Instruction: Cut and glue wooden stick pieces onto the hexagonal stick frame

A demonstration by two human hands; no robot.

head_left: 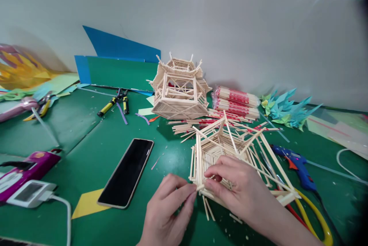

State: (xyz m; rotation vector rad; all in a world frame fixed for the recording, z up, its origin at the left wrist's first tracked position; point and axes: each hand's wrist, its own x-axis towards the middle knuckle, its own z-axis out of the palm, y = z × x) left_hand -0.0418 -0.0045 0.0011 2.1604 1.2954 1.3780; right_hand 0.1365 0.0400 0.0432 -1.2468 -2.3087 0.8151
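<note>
A half-open frame of thin wooden sticks (230,138) lies on the green table, its near left corner between my two hands. My left hand (172,207) is closed, thumb and forefinger pinching the end of a short wooden stick (200,187) at that corner. Just across the corner post, my right hand (238,184) is closed too, its thumb and forefinger drawn together beside the post. What lies between those right fingertips is hidden. Behind the frame stands a tiered pavilion model (181,88) built of similar sticks.
Bundled sticks in red-and-white wrapping (237,102) lie behind the frame. At right are a blue glue gun (299,165) and yellow-handled scissors (322,215). A phone (126,173), yellow-and-black pliers (115,104) and a purple power strip (34,169) lie left. A pale partition (230,35) rises behind.
</note>
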